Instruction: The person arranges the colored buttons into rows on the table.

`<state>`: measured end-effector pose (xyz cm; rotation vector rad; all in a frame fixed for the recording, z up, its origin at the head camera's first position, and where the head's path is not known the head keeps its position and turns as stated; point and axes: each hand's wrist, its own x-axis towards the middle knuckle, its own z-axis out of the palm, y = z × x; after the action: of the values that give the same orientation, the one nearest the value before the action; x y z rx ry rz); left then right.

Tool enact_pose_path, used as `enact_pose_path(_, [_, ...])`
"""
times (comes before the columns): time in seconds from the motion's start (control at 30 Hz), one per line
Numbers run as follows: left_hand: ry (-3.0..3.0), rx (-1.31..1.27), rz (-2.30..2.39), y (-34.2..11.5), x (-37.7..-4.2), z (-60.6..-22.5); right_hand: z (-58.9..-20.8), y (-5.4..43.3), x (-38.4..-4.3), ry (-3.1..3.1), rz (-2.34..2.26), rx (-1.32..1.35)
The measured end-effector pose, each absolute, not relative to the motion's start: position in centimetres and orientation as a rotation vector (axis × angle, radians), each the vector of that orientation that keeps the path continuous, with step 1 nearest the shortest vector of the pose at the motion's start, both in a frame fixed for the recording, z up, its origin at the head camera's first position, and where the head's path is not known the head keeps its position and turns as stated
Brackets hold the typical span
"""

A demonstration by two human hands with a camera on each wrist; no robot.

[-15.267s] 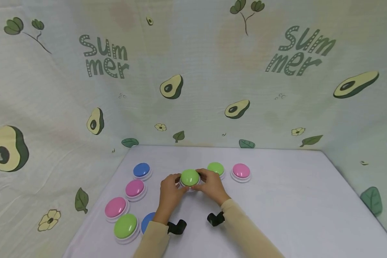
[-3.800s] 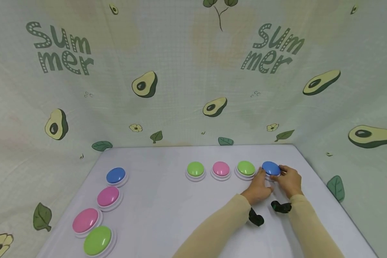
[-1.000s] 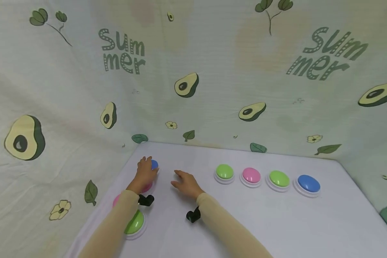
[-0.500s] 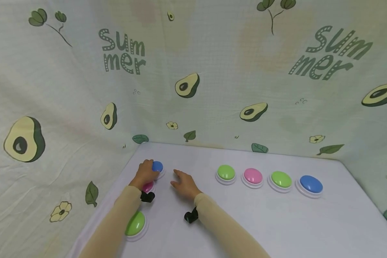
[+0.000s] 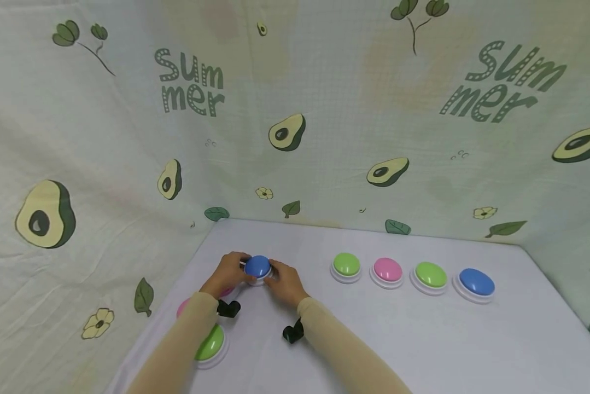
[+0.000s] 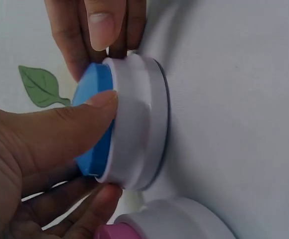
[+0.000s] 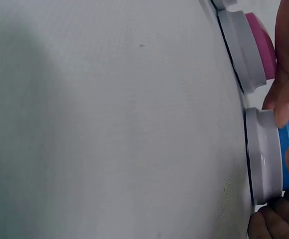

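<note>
A blue push button (image 5: 257, 266) with a white round base is held between both hands near the left of the table. My left hand (image 5: 229, 273) grips its left side, thumb in front and fingers behind; in the left wrist view the thumb presses along the edge of the button's blue dome (image 6: 94, 129). From the right side my right hand (image 5: 286, 284) holds the same button, thumb and fingers against its rim. Just below the left hand is a pink button (image 7: 244, 50), partly hidden in the head view.
Nearer along the left edge are another pink button (image 5: 182, 307), mostly behind the left sleeve, and a green button (image 5: 211, 343). A row to the right holds green (image 5: 346, 265), pink (image 5: 387, 270), green (image 5: 431, 274) and blue buttons (image 5: 477, 282). Printed cloth (image 5: 324, 82) hangs behind the table.
Earlier, a green and then a blue button were handled in the right-hand row. Since then both hands came left; the left hand slid the far-left blue button rightward, where the right hand met it.
</note>
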<state>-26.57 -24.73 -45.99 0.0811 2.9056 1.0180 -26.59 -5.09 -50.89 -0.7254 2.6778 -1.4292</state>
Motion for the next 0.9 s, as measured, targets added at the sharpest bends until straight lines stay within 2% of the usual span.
enact_pose_path(0.47, [2.98,0.138,1.044,-24.0,-25.8,-46.8,-50.9,-4.6,-26.3,2.707,-1.592,-0.621])
enact_pose_path(0.9, [2.906,0.093,1.194,-20.9,-24.2,-46.6,-50.1,-1.8,-24.8,2.629,-1.696,-0.519])
